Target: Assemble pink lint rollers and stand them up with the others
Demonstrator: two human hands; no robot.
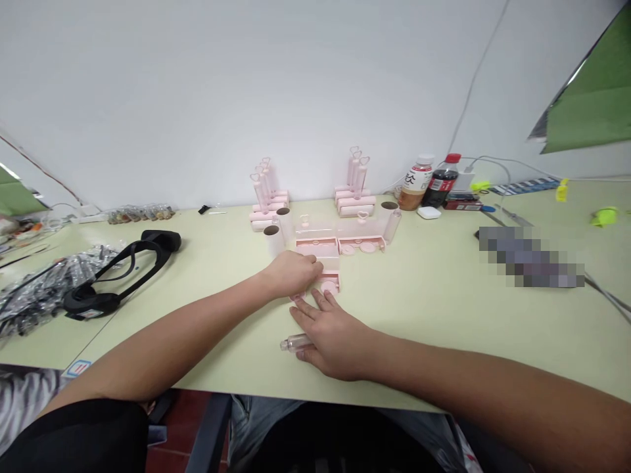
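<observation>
Nearest, the right hand [338,336] lies palm down over a clear tube [296,342], fingers fanned apart and reaching forward; whether the thumb grips the tube cannot be determined. Just ahead, the left hand [290,272] bends its fingers over the left part of an open pink case [339,280]; whether they pinch it cannot be determined. A pink disc [329,286] sits inside that case. Directly behind it stand two further open cases, left [317,242] and right [383,246], side by side. Upright rolls [271,242] flank these. Farther back, near the wall [315,85], two groups of stacked pink cylinders [357,210] appear with heart-topped tubes [361,176]. Two bottles [413,196] stand right of them.
</observation>
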